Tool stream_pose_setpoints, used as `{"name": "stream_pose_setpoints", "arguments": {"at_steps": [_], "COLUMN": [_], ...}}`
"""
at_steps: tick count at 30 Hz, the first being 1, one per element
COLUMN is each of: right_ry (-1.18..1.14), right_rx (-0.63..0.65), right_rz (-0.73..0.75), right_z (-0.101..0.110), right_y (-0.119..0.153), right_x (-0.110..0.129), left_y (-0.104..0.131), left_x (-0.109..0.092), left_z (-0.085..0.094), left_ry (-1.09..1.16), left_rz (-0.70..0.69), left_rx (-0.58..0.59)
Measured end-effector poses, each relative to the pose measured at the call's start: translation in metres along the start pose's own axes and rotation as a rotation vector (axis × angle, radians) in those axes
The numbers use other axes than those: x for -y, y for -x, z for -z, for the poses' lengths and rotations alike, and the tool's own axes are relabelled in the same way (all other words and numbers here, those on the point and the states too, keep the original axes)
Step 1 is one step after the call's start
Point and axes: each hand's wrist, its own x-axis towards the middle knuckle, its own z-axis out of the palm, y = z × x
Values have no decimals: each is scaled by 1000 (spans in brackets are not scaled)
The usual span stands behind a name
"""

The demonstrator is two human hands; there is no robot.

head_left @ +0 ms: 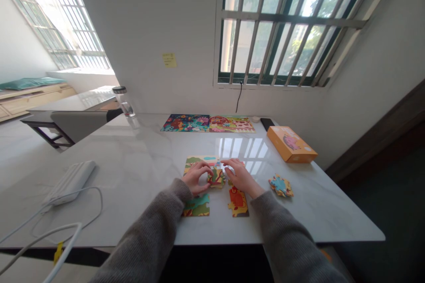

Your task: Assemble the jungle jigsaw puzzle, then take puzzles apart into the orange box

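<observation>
A partly joined jigsaw puzzle [191,162] lies flat near the front of the table, partly hidden by my hands. My left hand [196,178] curves its thumb and fingers at the left edge of a green and red puzzle piece [217,178], gripping it. On the piece's other side is my right hand [241,177], with thumb and forefinger apart close to its right edge. Below my left hand sits a green puzzle section [198,206]. Beneath my right hand is a section with an orange-red animal [237,202]. A gap separates these two lower sections.
A pile of loose puzzle pieces [281,185] lies to the right, before an orange box [291,143]. Two picture sheets [186,123] rest along the wall beside a black phone [267,124]. At left are a power strip [75,181], cables and a clear bottle [124,102].
</observation>
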Motion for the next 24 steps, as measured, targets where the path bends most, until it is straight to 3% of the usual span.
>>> {"name": "stream_pose_setpoints", "arguments": {"at_steps": [7, 18, 24], "right_ry": [-402, -612, -781], "right_rx": [18, 25, -33], "right_rz": [-119, -257, -306], "right_z": [-10, -16, -15], "right_y": [-3, -3, -3], "right_x": [13, 12, 16], "left_y": [-3, -3, -5], "left_x": [-13, -16, -14], "left_z": [0, -3, -4], "left_ry": [79, 148, 139], "left_rz": [-10, -40, -6], "left_rx": [-171, -187, -271]}}
